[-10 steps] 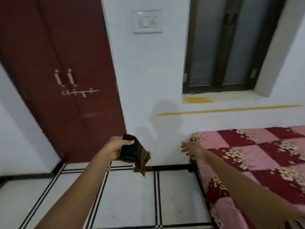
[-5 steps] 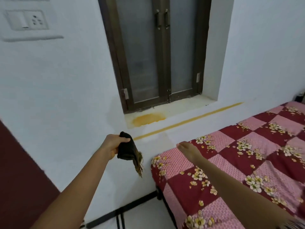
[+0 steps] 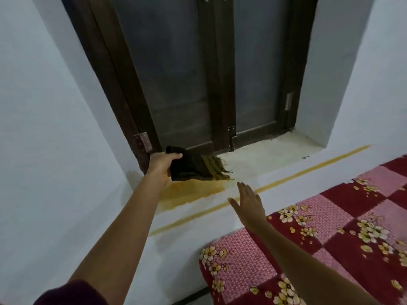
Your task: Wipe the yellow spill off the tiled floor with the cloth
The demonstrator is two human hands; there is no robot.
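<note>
Nearest to us, at lower right, lies a bed (image 3: 330, 249) under a quilt of red and pink squares with cream flowers. Over its edge our right hand (image 3: 248, 203) hovers empty, palm down, fingers straight and loosely spread, touching nothing that we can see.

Beyond it, along the white wall below the sill, runs a thin yellow stripe (image 3: 286, 180).

Farther out on the left, our left arm stretches forward, a dark red sleeve (image 3: 72, 293) at its near end. Our left hand (image 3: 161, 166) pinches a dark brown cloth (image 3: 193, 167), thumb on top and fingers underneath, bunching one end. The free end, with olive stripes and a frayed fringe, hangs just above the far edge of the yellow spill (image 3: 189, 192); we cannot tell whether it touches.

That spill is a broad, thin orange-yellow patch on the pale window ledge (image 3: 264, 157), not on any tiled floor that we can see.

We judge the cloth to be light, soft and limp, so a bunched handful under a flat palm should press better than a pinch of one end.

Farthest away stands a dark wooden window frame (image 3: 218, 84) with frosted panes.
</note>
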